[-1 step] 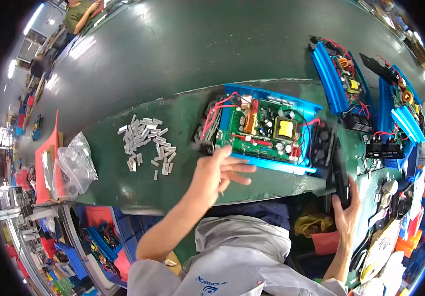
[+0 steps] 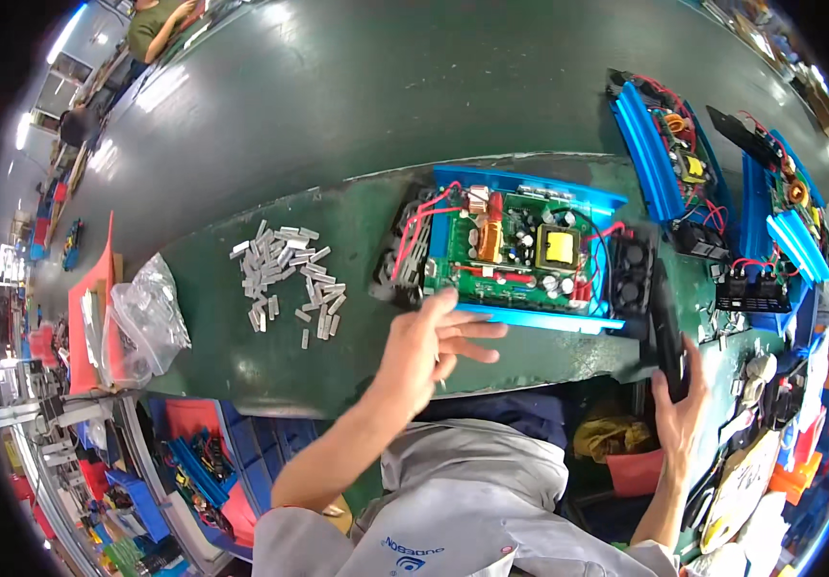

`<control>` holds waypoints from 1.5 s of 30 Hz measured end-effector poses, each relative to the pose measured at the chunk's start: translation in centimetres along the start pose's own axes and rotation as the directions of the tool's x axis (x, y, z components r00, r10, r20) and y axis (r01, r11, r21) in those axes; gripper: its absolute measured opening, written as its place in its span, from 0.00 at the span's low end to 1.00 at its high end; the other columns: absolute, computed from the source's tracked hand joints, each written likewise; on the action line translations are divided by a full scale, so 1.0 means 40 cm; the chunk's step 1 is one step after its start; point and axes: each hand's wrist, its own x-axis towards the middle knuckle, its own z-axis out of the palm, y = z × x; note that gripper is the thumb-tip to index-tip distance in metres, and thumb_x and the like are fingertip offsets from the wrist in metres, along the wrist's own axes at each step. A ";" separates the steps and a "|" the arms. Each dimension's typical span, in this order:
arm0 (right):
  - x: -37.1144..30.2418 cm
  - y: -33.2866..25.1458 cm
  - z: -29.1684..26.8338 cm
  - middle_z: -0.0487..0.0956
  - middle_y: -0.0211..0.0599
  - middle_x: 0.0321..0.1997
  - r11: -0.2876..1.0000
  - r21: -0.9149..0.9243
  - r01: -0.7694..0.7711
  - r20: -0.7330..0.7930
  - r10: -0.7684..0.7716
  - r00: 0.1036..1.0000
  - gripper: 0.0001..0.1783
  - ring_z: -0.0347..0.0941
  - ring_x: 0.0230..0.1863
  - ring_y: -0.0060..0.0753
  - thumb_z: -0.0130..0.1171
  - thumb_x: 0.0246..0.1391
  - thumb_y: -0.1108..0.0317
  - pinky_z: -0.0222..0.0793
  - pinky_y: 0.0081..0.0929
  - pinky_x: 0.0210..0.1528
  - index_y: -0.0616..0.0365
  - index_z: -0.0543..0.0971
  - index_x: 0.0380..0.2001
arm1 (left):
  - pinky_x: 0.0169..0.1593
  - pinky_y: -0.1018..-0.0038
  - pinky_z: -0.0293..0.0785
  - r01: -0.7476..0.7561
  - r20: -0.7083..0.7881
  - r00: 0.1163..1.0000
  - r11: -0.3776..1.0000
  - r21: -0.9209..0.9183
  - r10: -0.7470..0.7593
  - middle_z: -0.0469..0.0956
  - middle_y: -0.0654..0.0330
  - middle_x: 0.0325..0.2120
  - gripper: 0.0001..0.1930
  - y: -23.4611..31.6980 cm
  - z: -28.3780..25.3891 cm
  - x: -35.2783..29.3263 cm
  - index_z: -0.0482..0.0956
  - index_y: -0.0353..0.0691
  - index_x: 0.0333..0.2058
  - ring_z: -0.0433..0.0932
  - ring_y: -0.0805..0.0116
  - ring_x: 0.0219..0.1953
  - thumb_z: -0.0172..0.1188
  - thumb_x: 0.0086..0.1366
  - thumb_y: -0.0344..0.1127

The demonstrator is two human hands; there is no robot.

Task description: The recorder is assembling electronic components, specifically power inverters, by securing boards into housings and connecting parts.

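Observation:
An open blue metal case [image 2: 540,319] holding a green circuit board [image 2: 520,250] with red wires lies on the green bench mat [image 2: 232,361] in front of me. My left hand [image 2: 429,341] hovers at the case's near left corner, fingers spread, with nothing seen in it. My right hand [image 2: 679,399] is at the bench's near edge to the right, gripping a long black power screwdriver [image 2: 666,322] that points up toward the black fan end [image 2: 631,269] of the case.
A loose pile of several small grey metal pieces [image 2: 285,279] lies left of the case. Further left are a clear plastic bag [image 2: 150,317] and a red tray [image 2: 87,308]. Two more open blue cases [image 2: 665,144] [image 2: 780,221] sit at right. Bins stand below the bench.

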 end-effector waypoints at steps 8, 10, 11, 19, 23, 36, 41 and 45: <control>0.017 -0.081 0.111 0.77 0.45 0.47 0.823 -0.063 0.564 -0.157 -0.567 0.809 0.14 0.74 0.49 0.45 0.61 0.55 0.79 0.69 0.35 0.53 0.62 0.79 0.46 | 0.14 0.83 0.51 0.002 -0.057 0.998 0.996 -0.092 -0.007 0.82 0.44 0.48 0.36 -0.061 0.032 -0.065 0.75 0.24 0.52 0.86 0.63 0.34 0.43 0.74 0.60; 0.017 -0.100 0.136 0.77 0.45 0.47 0.772 -0.027 0.635 -0.125 -0.633 0.764 0.16 0.74 0.47 0.46 0.64 0.49 0.80 0.69 0.38 0.52 0.61 0.80 0.43 | 0.14 0.83 0.50 0.024 -0.045 0.999 0.996 -0.083 -0.028 0.83 0.43 0.44 0.32 -0.059 0.023 -0.072 0.78 0.23 0.49 0.86 0.63 0.32 0.45 0.75 0.55; 0.020 -0.112 0.149 0.77 0.44 0.46 0.748 0.008 0.664 -0.112 -0.659 0.744 0.17 0.74 0.47 0.46 0.66 0.47 0.80 0.69 0.39 0.52 0.61 0.80 0.43 | 0.14 0.83 0.50 0.033 -0.048 0.998 0.996 -0.084 -0.037 0.83 0.43 0.44 0.32 -0.051 0.016 -0.079 0.78 0.23 0.49 0.86 0.63 0.32 0.45 0.75 0.55; 0.069 -0.304 0.274 0.76 0.31 0.46 0.407 0.049 0.912 0.224 -0.894 0.387 0.28 0.71 0.45 0.40 0.73 0.38 0.72 0.63 0.41 0.47 0.51 0.81 0.49 | 0.30 0.79 0.74 -0.250 -0.105 0.937 0.849 0.466 0.334 0.86 0.54 0.30 0.18 -0.011 -0.071 -0.195 0.83 0.29 0.43 0.82 0.75 0.28 0.51 0.76 0.40; 0.078 -0.299 0.290 0.75 0.34 0.41 0.387 0.057 0.920 0.265 -0.895 0.360 0.27 0.71 0.42 0.43 0.69 0.33 0.78 0.64 0.43 0.45 0.54 0.81 0.44 | 0.30 0.80 0.74 -0.279 -0.274 0.814 0.757 0.591 0.513 0.84 0.58 0.28 0.15 -0.018 -0.179 -0.211 0.83 0.30 0.43 0.81 0.76 0.28 0.52 0.76 0.37; 0.124 -0.340 0.297 0.75 0.36 0.38 0.248 0.129 0.960 0.261 -0.943 0.208 0.22 0.71 0.41 0.43 0.68 0.35 0.80 0.67 0.41 0.44 0.57 0.81 0.39 | 0.31 0.69 0.79 0.031 -0.359 0.425 0.383 0.923 0.831 0.78 0.59 0.39 0.09 -0.050 -0.301 -0.190 0.82 0.44 0.40 0.82 0.63 0.31 0.69 0.61 0.31; 0.100 -0.349 0.277 0.75 0.40 0.37 0.324 0.158 0.933 0.210 -0.934 0.289 0.17 0.71 0.41 0.47 0.69 0.41 0.79 0.67 0.42 0.46 0.59 0.81 0.38 | 0.35 0.66 0.79 0.043 -0.313 0.432 0.328 0.944 0.846 0.78 0.58 0.39 0.08 -0.043 -0.292 -0.178 0.79 0.43 0.39 0.81 0.56 0.37 0.63 0.61 0.27; -0.002 -0.334 0.266 0.75 0.45 0.37 0.473 0.426 0.772 0.192 -0.880 0.433 0.14 0.71 0.40 0.45 0.66 0.49 0.78 0.68 0.38 0.46 0.65 0.80 0.41 | 0.37 0.70 0.80 -0.381 -0.098 0.598 0.389 0.839 0.795 0.79 0.55 0.36 0.11 -0.006 -0.197 -0.224 0.77 0.38 0.42 0.83 0.60 0.36 0.66 0.61 0.24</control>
